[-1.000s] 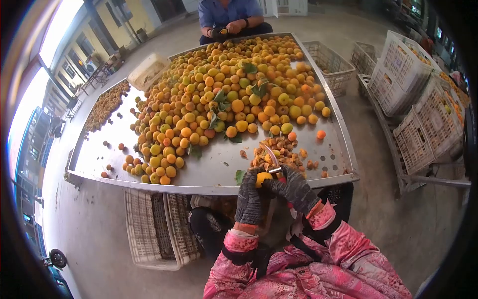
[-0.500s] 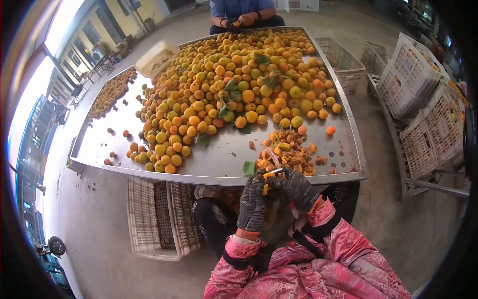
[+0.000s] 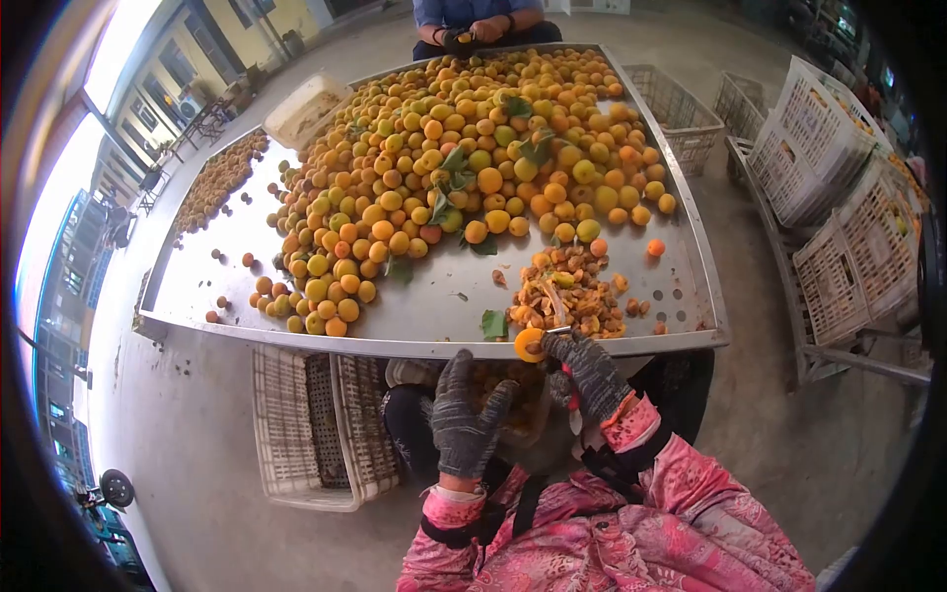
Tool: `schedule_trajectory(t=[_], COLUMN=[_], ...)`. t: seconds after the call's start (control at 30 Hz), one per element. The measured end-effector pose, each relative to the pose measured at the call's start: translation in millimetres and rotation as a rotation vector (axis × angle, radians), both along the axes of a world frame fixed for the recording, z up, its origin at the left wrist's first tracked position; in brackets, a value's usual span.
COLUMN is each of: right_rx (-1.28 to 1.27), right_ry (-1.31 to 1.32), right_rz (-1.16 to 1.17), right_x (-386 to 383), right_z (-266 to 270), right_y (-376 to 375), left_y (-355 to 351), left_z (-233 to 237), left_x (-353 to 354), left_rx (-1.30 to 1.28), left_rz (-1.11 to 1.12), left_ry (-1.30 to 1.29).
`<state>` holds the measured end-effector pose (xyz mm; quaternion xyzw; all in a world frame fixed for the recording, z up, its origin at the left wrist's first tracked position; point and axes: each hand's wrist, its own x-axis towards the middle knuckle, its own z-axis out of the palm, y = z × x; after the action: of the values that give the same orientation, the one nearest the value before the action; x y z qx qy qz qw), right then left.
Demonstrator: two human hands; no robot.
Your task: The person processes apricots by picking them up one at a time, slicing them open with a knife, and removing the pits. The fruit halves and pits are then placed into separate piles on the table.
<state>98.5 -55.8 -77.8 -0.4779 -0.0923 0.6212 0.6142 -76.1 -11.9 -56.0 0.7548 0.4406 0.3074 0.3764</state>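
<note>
Grips an apricot half (image 3: 528, 344) in the fingertips of the right hand (image 3: 590, 373), right at the near edge of the metal table (image 3: 434, 311). Wears a dark grey glove on that hand, with the fingers curled tight round the fruit and the orange cut side up. Shows a bit of red under those fingers; cannot tell what it is. Holds the left hand (image 3: 464, 422) lower down, below the table edge, in the same kind of glove, wide open with fingers spread and nothing in it. Hangs that hand just above a tub (image 3: 500, 381) of orange bits, mostly hidden under the table. Wears pink sleeves (image 3: 641, 513) on both arms. Just past the apricot half, on the table, a small pile of brown and orange scraps (image 3: 577, 296), and beside it one green leaf (image 3: 493, 324). Farther back, a big heap of apricots (image 3: 473, 148), yellow, orange and a few green, with leaves mixed in. At the far end of the table, another person's hands (image 3: 473, 37), close together. On the floor to the left, a flat white crate (image 3: 296, 434). Off to the right, well apart from the table, tall white crates (image 3: 838, 266) in a stack.
</note>
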Motion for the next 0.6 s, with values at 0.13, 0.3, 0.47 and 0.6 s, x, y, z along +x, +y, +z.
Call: schedule_trajectory(t=[0.13,0.3,0.47,0.6], right_rx=[-0.025,0.086,0.000,0.347], right_ry=[0.178,0.227,0.158,0.294], right_rz=[-0.079,-0.054,-0.132,-0.287], right_x=[-11,-21,-11,23], right_z=[15,18,44,25], right_y=[-5,-17,-31,-40], left_y=[-2,-8,-4,-5], left_z=[-11,-10,2,-8], left_x=[31,59,65,60], left_rx=[-0.366,-0.489,-0.788,-1.057], left_rz=[-0.151,-0.082,0.063,-0.036], left_ry=[-0.597,-0.792,-1.106,-1.089])
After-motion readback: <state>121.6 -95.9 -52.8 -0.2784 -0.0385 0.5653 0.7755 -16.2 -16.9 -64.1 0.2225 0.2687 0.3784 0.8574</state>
